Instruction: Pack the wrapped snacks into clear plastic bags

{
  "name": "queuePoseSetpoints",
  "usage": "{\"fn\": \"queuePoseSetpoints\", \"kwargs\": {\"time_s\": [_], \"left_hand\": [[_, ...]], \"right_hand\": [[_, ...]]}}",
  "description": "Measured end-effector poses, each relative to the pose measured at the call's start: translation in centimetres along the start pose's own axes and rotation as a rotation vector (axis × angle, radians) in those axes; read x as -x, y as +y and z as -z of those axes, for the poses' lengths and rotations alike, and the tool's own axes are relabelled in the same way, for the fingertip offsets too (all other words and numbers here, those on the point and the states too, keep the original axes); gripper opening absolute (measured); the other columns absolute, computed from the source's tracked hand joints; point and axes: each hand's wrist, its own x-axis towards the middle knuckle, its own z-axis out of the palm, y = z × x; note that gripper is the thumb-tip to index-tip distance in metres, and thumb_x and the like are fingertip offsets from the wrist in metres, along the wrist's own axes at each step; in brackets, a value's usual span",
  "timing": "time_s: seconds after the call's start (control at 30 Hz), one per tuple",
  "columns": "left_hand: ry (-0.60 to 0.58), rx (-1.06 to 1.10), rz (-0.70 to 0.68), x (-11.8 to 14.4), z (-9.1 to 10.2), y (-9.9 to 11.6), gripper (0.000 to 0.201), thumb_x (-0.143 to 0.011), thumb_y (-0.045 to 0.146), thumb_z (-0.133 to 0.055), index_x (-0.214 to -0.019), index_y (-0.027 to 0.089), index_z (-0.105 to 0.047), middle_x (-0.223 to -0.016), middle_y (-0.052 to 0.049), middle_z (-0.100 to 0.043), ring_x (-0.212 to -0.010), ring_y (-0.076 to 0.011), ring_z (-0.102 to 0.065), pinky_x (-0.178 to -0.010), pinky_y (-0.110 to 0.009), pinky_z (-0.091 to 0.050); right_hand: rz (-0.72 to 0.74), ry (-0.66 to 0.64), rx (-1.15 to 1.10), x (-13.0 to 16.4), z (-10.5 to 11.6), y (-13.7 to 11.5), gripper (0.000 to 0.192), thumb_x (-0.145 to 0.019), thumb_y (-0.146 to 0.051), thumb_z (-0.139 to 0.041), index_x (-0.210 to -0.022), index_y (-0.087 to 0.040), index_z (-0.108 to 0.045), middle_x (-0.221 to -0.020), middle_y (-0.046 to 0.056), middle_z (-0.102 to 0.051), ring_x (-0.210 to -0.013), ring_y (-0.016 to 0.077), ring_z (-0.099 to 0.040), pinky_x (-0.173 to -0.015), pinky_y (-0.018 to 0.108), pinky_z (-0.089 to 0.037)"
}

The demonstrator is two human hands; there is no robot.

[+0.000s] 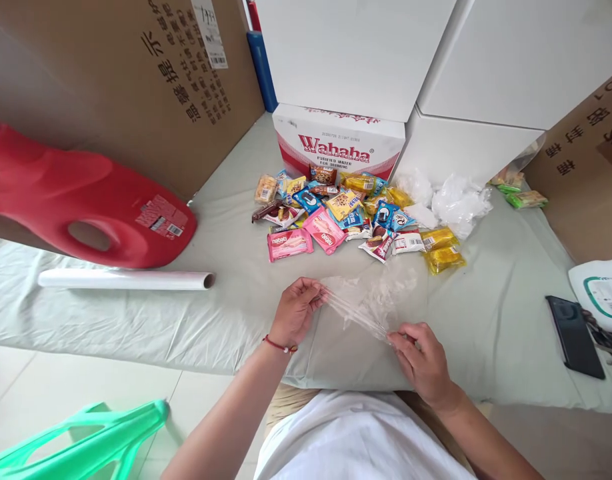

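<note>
A clear plastic bag (369, 300) is stretched between my two hands above the cloth-covered surface. My left hand (297, 308), with a red cord bracelet on the wrist, pinches one end of its edge. At the opposite end, my right hand (422, 357) grips the same edge between thumb and fingers. Beyond the bag lies a heap of wrapped snacks (345, 203), with two pink wafer packets (290, 245) at its near left. Yellow-wrapped snacks (443, 259) sit at the heap's right, beside crumpled clear plastic bags (461, 200).
A Wahaba-style red and white carton (339, 143) stands behind the snacks, against white drawers (356, 53). To the left are a red jug (86, 200), a white film roll (126, 280) and a cardboard box (136, 80). A phone (576, 337) lies at right; a green stool (86, 440) stands below.
</note>
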Motion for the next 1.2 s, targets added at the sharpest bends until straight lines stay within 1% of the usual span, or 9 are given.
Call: {"fn": "queuePoseSetpoints", "kwargs": {"time_s": [0.1,0.23,0.3,0.43,0.53,0.7,0.87,1.03,1.2], "left_hand": [[0.020,0.033,-0.057,0.6,-0.5,-0.6,0.039,-0.058,0.040,-0.095,-0.076,0.017,-0.068,-0.081,-0.003,-0.071,-0.080,-0.0165,-0.069,-0.075,-0.029,-0.055],[-0.020,-0.006,-0.210,1.8,-1.5,-1.1,0.031,-0.070,0.040,-0.089,-0.083,0.019,-0.070,-0.089,-0.004,-0.072,-0.089,-0.0187,-0.070,-0.082,-0.031,-0.054],[-0.029,-0.071,-0.289,2.6,-2.0,-1.2,0.027,-0.077,0.040,-0.085,-0.086,0.020,-0.071,-0.094,-0.005,-0.072,-0.091,-0.0197,-0.069,-0.083,-0.032,-0.054],[-0.040,-0.222,-0.408,4.6,-2.2,-1.6,0.018,-0.086,0.038,-0.077,-0.089,0.021,-0.070,-0.099,-0.006,-0.070,-0.092,-0.0202,-0.069,-0.085,-0.032,-0.053],[-0.130,-0.297,-0.338,6.0,-0.5,-2.3,0.017,-0.085,0.034,-0.076,-0.093,0.021,-0.069,-0.101,-0.007,-0.068,-0.094,-0.0212,-0.068,-0.085,-0.033,-0.053],[-0.040,-0.488,-0.391,8.1,2.2,-1.8,0.028,-0.086,0.032,-0.065,-0.112,0.022,-0.060,-0.125,-0.011,-0.061,-0.120,-0.0272,-0.061,-0.094,-0.039,-0.053],[0.080,-1.105,-0.818,8.3,-1.1,-0.9,0.064,-0.090,0.054,-0.065,-0.140,0.017,-0.047,-0.141,-0.020,-0.055,-0.135,-0.0351,-0.051,-0.110,-0.053,-0.043],[0.083,-1.291,-0.671,5.2,-2.7,-2.6,0.037,-0.102,0.050,-0.041,-0.103,0.020,-0.063,-0.093,-0.010,-0.071,-0.086,-0.0242,-0.068,-0.075,-0.036,-0.050],[0.180,-1.052,-0.528,2.6,-0.6,-2.6,0.036,-0.101,0.046,-0.039,-0.077,0.023,-0.054,-0.061,0.003,-0.054,-0.059,-0.0153,-0.053,-0.060,-0.027,-0.039]], "right_hand": [[-0.127,-0.082,-0.178,0.2,0.7,0.0,0.030,-0.093,-0.023,-0.059,-0.116,-0.035,-0.075,-0.110,0.007,-0.069,-0.091,0.0245,-0.062,-0.076,0.037,-0.053],[-0.474,0.166,-0.391,-1.6,2.5,0.4,0.034,-0.102,-0.046,-0.044,-0.108,-0.029,-0.073,-0.113,0.008,-0.069,-0.107,0.0275,-0.061,-0.095,0.042,-0.049],[-0.589,0.122,-0.423,-3.0,3.1,0.5,0.048,-0.103,-0.057,-0.038,-0.099,-0.027,-0.075,-0.106,0.008,-0.071,-0.107,0.0275,-0.061,-0.100,0.042,-0.046],[-0.701,-0.230,-0.570,-5.2,1.9,-0.4,0.042,-0.090,-0.063,-0.062,-0.098,-0.024,-0.075,-0.093,0.006,-0.072,-0.091,0.0246,-0.065,-0.086,0.038,-0.052],[-0.757,-0.128,-0.597,-5.9,-0.3,-1.4,0.038,-0.084,-0.057,-0.070,-0.098,-0.022,-0.071,-0.080,0.003,-0.066,-0.074,0.0194,-0.061,-0.066,0.030,-0.053],[-0.599,-0.108,-0.357,-6.7,-2.7,-3.2,0.028,-0.095,-0.043,-0.054,-0.103,-0.021,-0.070,-0.074,0.002,-0.065,-0.066,0.0176,-0.060,-0.064,0.029,-0.050],[-0.346,-0.150,-0.117,-8.3,-3.5,-5.2,0.028,-0.096,-0.031,-0.051,-0.113,-0.020,-0.071,-0.093,0.007,-0.076,-0.072,0.0189,-0.066,-0.073,0.030,-0.049],[-0.273,-0.231,-0.155,-10.1,-4.5,-4.8,0.020,-0.092,-0.027,-0.055,-0.098,-0.021,-0.073,-0.084,0.005,-0.074,-0.072,0.0184,-0.064,-0.068,0.028,-0.045],[-0.525,-0.210,-0.556,-11.0,-4.1,-2.2,0.026,-0.087,-0.046,-0.063,-0.085,-0.020,-0.069,-0.057,-0.006,-0.050,-0.048,0.0108,-0.042,-0.049,0.024,-0.033]]}}
